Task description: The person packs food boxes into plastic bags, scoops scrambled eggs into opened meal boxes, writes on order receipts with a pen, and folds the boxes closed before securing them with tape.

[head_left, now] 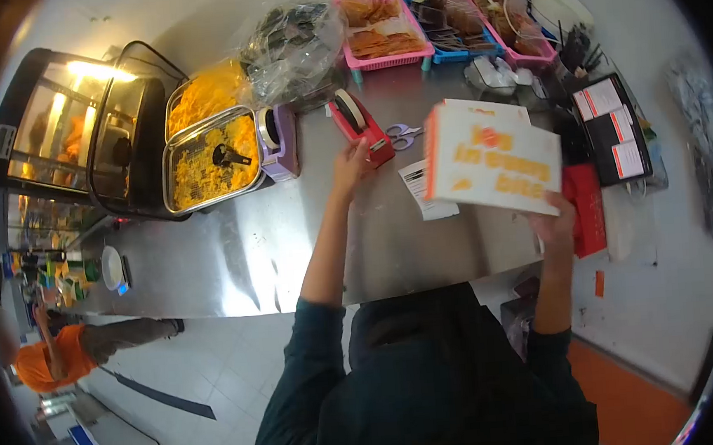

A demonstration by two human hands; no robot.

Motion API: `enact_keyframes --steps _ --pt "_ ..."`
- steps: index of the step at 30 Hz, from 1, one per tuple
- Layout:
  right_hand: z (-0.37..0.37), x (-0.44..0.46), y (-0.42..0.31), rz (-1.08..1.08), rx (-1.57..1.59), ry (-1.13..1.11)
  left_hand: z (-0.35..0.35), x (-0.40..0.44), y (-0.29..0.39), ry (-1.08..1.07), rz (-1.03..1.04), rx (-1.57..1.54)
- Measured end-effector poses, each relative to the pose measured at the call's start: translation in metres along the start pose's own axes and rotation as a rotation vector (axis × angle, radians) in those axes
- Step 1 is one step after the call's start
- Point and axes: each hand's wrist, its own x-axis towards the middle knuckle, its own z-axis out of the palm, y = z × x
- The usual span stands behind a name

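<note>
My right hand (554, 219) grips the lower right corner of a white cardboard food box (492, 157) with orange edges and yellow lettering, tilted above the steel counter. The fingers of my left hand (353, 166) are closed at the near left side of a red tape dispenser (378, 148); whether a strip of tape is between them is too small to tell. Purple-handled scissors (403, 136) lie just right of the dispenser. A printed paper slip (426, 194) lies on the counter, partly under the box.
Left of the dispenser stand a purple tape dispenser (282, 145), a metal tray (171, 201) of yellow food and a lit display warmer (60, 127). Baskets, including a pink basket (387, 62), line the back. A person in an orange shirt (56, 359) is at far left.
</note>
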Motion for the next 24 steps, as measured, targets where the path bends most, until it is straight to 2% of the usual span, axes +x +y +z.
enact_keyframes --steps 2,5,6,8,11,13,16,19,22,24 --pt "-0.006 0.006 -0.037 -0.058 0.013 0.039 0.019 0.021 -0.004 -0.016 -0.116 -0.161" --pt "-0.020 0.021 -0.071 -0.120 0.001 0.107 0.024 0.001 0.000 0.021 -0.101 -0.362" --pt "-0.025 0.028 -0.077 -0.144 -0.003 0.129 0.031 -0.005 -0.011 0.113 0.009 -0.438" --pt "-0.039 0.045 -0.083 -0.089 0.058 0.096 0.056 -0.010 -0.040 0.421 0.415 -0.015" --pt "-0.044 0.069 -0.083 -0.007 0.116 0.088 0.071 -0.005 -0.054 0.620 0.512 0.132" --pt "-0.040 0.082 -0.081 0.039 0.161 0.067 0.070 -0.006 -0.051 0.622 0.268 0.013" --pt "-0.026 0.096 -0.074 0.077 0.247 0.023 0.059 -0.001 -0.063 0.622 0.356 -0.036" --pt "-0.016 0.103 -0.067 0.106 0.269 0.000 0.057 -0.001 -0.060 0.617 0.171 -0.146" --pt "-0.003 0.101 -0.064 0.108 0.239 -0.010 0.053 -0.008 -0.068 0.461 0.210 -0.492" --pt "-0.003 0.101 -0.062 0.120 0.222 -0.044 0.061 -0.021 -0.063 0.488 0.130 -0.722"
